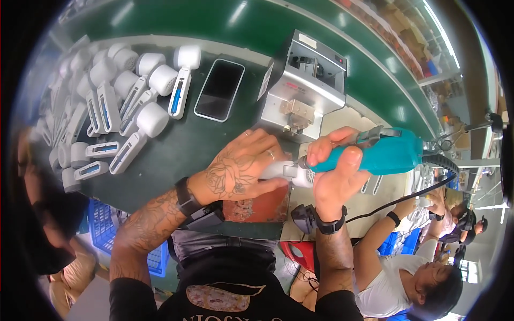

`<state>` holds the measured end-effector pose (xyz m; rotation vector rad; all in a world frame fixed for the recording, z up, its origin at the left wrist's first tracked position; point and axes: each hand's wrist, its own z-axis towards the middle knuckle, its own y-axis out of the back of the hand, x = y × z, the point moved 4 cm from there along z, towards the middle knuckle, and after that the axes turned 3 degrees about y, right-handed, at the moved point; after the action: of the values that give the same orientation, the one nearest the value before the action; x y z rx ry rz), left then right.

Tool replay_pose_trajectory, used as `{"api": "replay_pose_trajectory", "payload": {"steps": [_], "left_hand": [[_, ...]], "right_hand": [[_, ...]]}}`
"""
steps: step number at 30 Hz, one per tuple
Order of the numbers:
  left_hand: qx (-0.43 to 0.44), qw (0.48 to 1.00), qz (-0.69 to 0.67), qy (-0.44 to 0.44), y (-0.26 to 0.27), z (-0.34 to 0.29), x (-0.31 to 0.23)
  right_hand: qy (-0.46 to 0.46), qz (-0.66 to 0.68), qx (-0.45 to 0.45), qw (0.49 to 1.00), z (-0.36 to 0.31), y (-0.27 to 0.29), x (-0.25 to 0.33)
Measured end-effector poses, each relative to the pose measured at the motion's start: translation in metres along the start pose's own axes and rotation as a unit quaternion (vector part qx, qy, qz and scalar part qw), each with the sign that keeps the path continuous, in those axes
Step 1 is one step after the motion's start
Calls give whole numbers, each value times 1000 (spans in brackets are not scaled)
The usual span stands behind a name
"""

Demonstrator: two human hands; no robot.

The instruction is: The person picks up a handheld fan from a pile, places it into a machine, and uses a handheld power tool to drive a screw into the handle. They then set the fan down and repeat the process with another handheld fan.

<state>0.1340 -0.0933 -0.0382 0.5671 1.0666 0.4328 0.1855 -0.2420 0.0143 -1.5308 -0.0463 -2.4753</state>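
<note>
Head view: the left hand (241, 165) grasps a white handheld device (274, 170), its fingers curled over the body, while the right hand (340, 176) is closed around a teal powered screwdriver (383, 152) held nearly sideways. The driver's tip points left toward the device, which sits between the two hands, above the near part of the tabletop (179, 160); blur and the fingers make it hard to tell whether the tip touches it. Just below the device, toward the person, lies a worn reddish plate (256, 207). A black cable (445, 162) leaves the driver's far end and curves off to the right. Beyond the hands stands a grey metal machine (308, 80), and to its left a dark-screened phone (220, 90) lies flat. Farther left, many more white devices (152, 120) lie crowded together with round heads and slotted handles, several showing a blue strip. A blue plastic basket (103, 224) stands below the left edge of the tabletop, and at the lower right sits a co-worker in a white shirt (383, 286).
</note>
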Motion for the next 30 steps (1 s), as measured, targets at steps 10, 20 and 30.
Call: {"api": "replay_pose_trajectory", "payload": {"steps": [10, 20, 30], "left_hand": [[12, 1000, 18, -2, 0, 4, -1], [-1, 1000, 21, -14, 0, 5, -1], [-8, 1000, 25, -16, 1, 3, -1]], "right_hand": [[-29, 17, 5, 999, 4, 2, 6], [-12, 54, 62, 997, 1, -1, -12], [-62, 2, 45, 997, 4, 0, -12]]}}
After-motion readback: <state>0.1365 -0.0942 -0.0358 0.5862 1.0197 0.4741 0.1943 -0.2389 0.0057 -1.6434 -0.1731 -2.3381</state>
